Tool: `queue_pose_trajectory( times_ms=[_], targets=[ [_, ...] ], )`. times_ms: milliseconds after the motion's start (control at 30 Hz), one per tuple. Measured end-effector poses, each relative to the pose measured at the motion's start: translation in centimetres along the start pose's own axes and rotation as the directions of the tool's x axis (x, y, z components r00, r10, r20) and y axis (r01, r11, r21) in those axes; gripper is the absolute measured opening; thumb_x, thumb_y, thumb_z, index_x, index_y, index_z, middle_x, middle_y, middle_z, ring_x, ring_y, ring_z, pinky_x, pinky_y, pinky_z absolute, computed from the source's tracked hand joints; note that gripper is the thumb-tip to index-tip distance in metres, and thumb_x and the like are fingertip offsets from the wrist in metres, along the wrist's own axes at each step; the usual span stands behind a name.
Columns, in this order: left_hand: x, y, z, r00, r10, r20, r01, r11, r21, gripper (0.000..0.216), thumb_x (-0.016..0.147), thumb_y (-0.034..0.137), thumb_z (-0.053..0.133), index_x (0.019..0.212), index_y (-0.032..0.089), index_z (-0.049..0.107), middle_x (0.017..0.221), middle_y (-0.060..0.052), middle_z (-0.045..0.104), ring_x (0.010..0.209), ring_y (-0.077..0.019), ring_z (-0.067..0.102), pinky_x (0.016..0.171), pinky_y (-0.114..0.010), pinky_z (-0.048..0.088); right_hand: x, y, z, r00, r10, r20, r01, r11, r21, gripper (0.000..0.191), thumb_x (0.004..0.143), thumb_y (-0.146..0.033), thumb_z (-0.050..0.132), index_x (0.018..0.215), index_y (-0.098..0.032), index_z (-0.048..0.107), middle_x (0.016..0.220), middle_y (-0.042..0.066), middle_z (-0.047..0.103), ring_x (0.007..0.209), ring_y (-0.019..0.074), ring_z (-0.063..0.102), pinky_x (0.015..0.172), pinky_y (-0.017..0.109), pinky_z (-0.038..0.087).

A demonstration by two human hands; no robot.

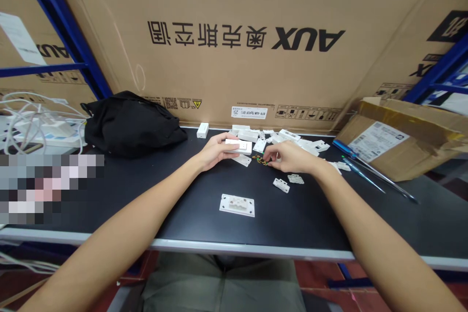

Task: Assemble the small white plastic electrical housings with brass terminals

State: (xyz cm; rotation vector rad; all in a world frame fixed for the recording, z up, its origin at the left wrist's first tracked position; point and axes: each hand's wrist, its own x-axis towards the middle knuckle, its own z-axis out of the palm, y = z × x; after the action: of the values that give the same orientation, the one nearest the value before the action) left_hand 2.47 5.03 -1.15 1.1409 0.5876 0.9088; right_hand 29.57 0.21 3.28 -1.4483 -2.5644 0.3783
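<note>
Black workbench (190, 200): left hand (215, 151) seemingly grips white faceplate (243, 146).

Trousers (223, 287): olive-grey cloth, matte, darker crease down the middle, seen at 6 o'clock past the bench edge. Left forearm (124, 224) enters at 7 o'clock, right forearm (380, 234) at 5 o'clock; both bare, smooth, tapering to the wrist. Left hand (217, 151) and right hand (288, 156) ungloved.
</note>
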Motion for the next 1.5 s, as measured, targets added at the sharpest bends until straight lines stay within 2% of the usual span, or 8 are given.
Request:
queue_pose_trajectory(
  times_ms=[200, 367, 567, 967, 1133, 1300, 1500],
  targets=[
    [0.0, -0.1, 0.0, 1.000, 0.000, 0.002, 0.000, 1.000, 0.018, 0.033, 0.072, 0.017, 0.088, 0.096, 0.015, 0.066, 0.105, -0.007, 0.074, 0.100, -0.0197, 0.072, 0.095, -0.040, 0.058, 0.1, -0.5, 0.3, 1.000, -0.009, 0.000, 0.009, 1.000, 0.025, 0.027, 0.070, -0.006, 0.057, 0.090, -0.020, 0.070, 0.082, 0.002, 0.077, 0.071, 0.0172, 0.069, 0.067, 0.026, 0.049],
    [0.0, -0.1, 0.2, 1.000, -0.005, 0.008, 0.005, 0.999, 0.035, 0.035, 0.070, 0.017, 0.089, 0.096, 0.015, 0.066, 0.104, -0.006, 0.073, 0.098, -0.0195, 0.073, 0.092, -0.039, 0.059, 0.0, -0.5, 0.5, 1.000, 0.004, -0.029, -0.004, 1.000, 0.007, 0.021, 0.068, -0.008, 0.057, 0.084, -0.022, 0.061, 0.071, 0.001, 0.069, 0.064, 0.0175, 0.061, 0.064, 0.028, 0.045],
    [0.0, -0.1, 0.2, 1.000, -0.002, 0.012, 0.001, 0.999, 0.041, 0.034, 0.070, 0.018, 0.089, 0.096, 0.015, 0.067, 0.102, -0.007, 0.074, 0.096, -0.0199, 0.073, 0.091, -0.038, 0.060, -0.1, 0.5, 0.6, 0.999, 0.012, -0.046, -0.010, 0.999, 0.031, 0.021, 0.072, -0.011, 0.056, 0.090, -0.021, 0.057, 0.079, 0.004, 0.070, 0.068, 0.0187, 0.063, 0.065, 0.028, 0.045],
    [-0.1, 0.0, 0.4, 1.000, 0.011, 0.018, -0.012, 0.999, 0.045, 0.036, 0.069, 0.020, 0.091, 0.095, 0.015, 0.067, 0.103, -0.008, 0.074, 0.096, -0.0217, 0.074, 0.091, -0.040, 0.060, -0.6, 0.9, -0.4, 1.000, 0.010, -0.017, -0.010, 0.999, 0.047, 0.011, 0.076, -0.017, 0.061, 0.086, -0.021, 0.063, 0.084, 0.005, 0.073, 0.075, 0.0199, 0.067, 0.068, 0.029, 0.048],
    [-0.2, -0.1, 0.7, 1.000, 0.008, 0.026, -0.009, 0.999, 0.042, 0.036, 0.070, 0.020, 0.090, 0.096, 0.015, 0.066, 0.101, -0.007, 0.073, 0.096, -0.0207, 0.073, 0.090, -0.039, 0.060, -0.4, 0.4, -0.1, 1.000, -0.023, 0.022, 0.022, 0.999, 0.033, 0.012, 0.074, -0.016, 0.063, 0.084, -0.021, 0.065, 0.081, 0.002, 0.073, 0.069, 0.0172, 0.065, 0.063, 0.027, 0.046],
    [-0.2, -0.1, 0.9, 1.000, 0.002, 0.029, -0.004, 0.999, 0.042, 0.033, 0.071, 0.018, 0.089, 0.095, 0.015, 0.066, 0.100, -0.006, 0.073, 0.095, -0.0201, 0.073, 0.089, -0.037, 0.060, -0.1, -0.1, 0.1, 0.999, -0.048, 0.025, 0.048, 0.999, -0.008, 0.010, 0.073, -0.014, 0.062, 0.080, -0.022, 0.064, 0.075, 0.000, 0.071, 0.067, 0.0166, 0.063, 0.064, 0.027, 0.044],
    [-0.2, -0.2, 1.0, 0.999, 0.007, 0.035, -0.009, 0.999, 0.041, 0.031, 0.072, 0.016, 0.088, 0.095, 0.015, 0.068, 0.101, -0.007, 0.072, 0.097, -0.0202, 0.072, 0.089, -0.038, 0.060, 0.1, -0.8, 0.4, 0.997, -0.071, 0.019, 0.072, 0.995, -0.062, 0.018, 0.068, -0.007, 0.059, 0.078, -0.022, 0.061, 0.070, -0.001, 0.068, 0.061, 0.0157, 0.057, 0.061, 0.027, 0.039]
  ],
)
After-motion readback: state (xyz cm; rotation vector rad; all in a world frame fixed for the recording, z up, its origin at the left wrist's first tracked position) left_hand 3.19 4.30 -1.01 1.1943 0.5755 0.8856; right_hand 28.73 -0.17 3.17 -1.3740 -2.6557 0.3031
